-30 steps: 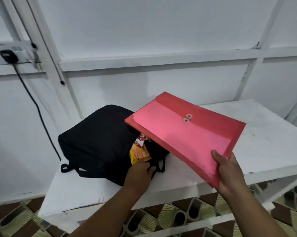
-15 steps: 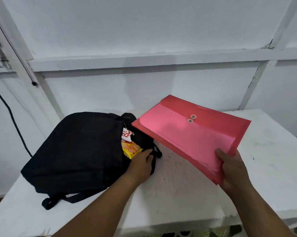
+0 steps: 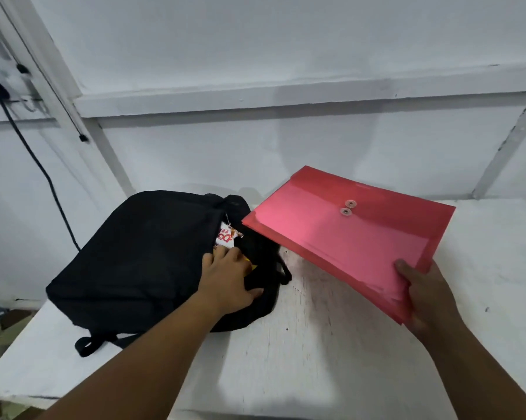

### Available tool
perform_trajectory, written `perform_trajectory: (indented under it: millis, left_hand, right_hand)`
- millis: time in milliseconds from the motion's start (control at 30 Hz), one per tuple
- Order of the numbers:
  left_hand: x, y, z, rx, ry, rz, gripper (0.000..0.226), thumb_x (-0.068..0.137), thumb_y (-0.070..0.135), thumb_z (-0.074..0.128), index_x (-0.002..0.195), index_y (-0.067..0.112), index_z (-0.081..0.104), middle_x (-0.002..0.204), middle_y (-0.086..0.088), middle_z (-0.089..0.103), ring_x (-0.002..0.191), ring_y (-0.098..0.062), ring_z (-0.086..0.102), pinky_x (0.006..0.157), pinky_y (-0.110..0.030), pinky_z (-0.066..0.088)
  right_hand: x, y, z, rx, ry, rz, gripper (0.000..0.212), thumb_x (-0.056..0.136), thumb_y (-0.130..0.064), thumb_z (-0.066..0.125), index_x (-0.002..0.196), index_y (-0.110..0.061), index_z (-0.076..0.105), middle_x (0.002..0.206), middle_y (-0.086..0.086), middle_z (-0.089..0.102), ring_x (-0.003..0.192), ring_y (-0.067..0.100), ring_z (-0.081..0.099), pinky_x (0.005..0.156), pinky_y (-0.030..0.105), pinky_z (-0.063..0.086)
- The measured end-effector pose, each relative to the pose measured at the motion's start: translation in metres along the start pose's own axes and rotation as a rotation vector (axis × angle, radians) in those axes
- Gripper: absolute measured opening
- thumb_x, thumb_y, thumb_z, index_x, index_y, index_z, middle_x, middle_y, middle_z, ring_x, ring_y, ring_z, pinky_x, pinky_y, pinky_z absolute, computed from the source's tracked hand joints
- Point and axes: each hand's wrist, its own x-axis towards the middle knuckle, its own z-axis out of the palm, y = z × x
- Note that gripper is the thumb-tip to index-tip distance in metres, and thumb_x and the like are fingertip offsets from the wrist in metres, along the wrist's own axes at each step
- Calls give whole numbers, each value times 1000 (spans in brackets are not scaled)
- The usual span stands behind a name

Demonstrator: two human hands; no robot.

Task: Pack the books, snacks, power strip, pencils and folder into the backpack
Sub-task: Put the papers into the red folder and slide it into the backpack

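Head view — one backpack (image 3: 140,256), one folder (image 3: 352,241), one snack pack (image 3: 227,237), two hands

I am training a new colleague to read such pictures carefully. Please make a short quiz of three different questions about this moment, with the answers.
1. True or false: the red folder is already fully inside the black backpack.
2. Which hand holds the folder? A) left hand B) right hand C) both hands
3. Fill in the blank: the left hand is at the backpack's opening, on top of a ______.

Key
1. False: it is held in the air above the white table, to the right of the backpack.
2. B: the right hand grips its near corner.
3. snack packet
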Motion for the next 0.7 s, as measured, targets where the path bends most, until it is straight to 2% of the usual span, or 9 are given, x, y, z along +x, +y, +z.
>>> perform_trajectory:
  millis: [100, 200, 300, 400, 467, 567, 700]
  left_hand:
    - [6, 1, 6, 8, 20, 17, 51, 69, 74, 46, 95, 33, 62, 114, 10, 48, 112, -19, 38, 87, -39, 23]
    - [15, 1, 8, -76, 34, 25, 47, 71, 73, 45, 89, 33, 62, 112, 14, 49, 112, -16, 38, 87, -37, 22]
    - [25, 4, 4, -262, 18, -32, 49, 78, 78, 48, 95, 36, 67, 106, 18, 48, 112, -13, 36, 95, -38, 25]
    - [30, 5, 4, -191, -37, 10, 60, 74, 86, 48, 104, 37, 67, 107, 14, 47, 113, -16, 37, 101, -43, 26]
    - [31, 6, 7, -157, -50, 16, 56, 78, 81, 50, 109, 37, 68, 111, 11, 48, 116, -18, 37, 103, -44, 25]
    - [31, 9, 9, -230, -34, 22, 40, 87, 65, 53, 109, 36, 71, 110, 13, 49, 119, -18, 38, 102, -45, 23]
    - [31, 9, 6, -277, -17, 37, 22, 91, 43, 56, 93, 33, 75, 97, 16, 51, 112, -18, 42, 88, -39, 21]
  right_hand:
    - [-1, 1, -3, -21, 30, -16, 41, 98, -11, 57, 137, -21, 49, 125, 3, 66, 107, 30, 66, 88, 43, 55]
    - [-4, 3, -5, -38, 68, -31, 40, 99, -13, 56, 137, -21, 49, 124, 3, 66, 106, 30, 66, 88, 43, 55]
    - [-9, 4, -3, -27, 88, -48, 38, 99, -13, 55, 136, -22, 51, 124, 3, 67, 108, 31, 67, 93, 50, 54]
    - [-15, 6, 3, -1, 153, -50, 35, 99, -11, 56, 131, -24, 53, 123, 3, 67, 107, 32, 67, 95, 55, 52]
    - [-19, 8, 7, 10, 191, -53, 32, 98, -10, 57, 126, -26, 55, 123, 3, 67, 107, 32, 66, 96, 55, 52]
    - [-25, 13, 10, 36, 197, -57, 32, 97, -11, 58, 125, -27, 57, 122, 3, 69, 109, 33, 67, 95, 59, 51]
    - [-31, 17, 7, 51, 192, -63, 32, 97, -11, 58, 125, -26, 57, 121, 5, 69, 108, 35, 67, 93, 61, 52]
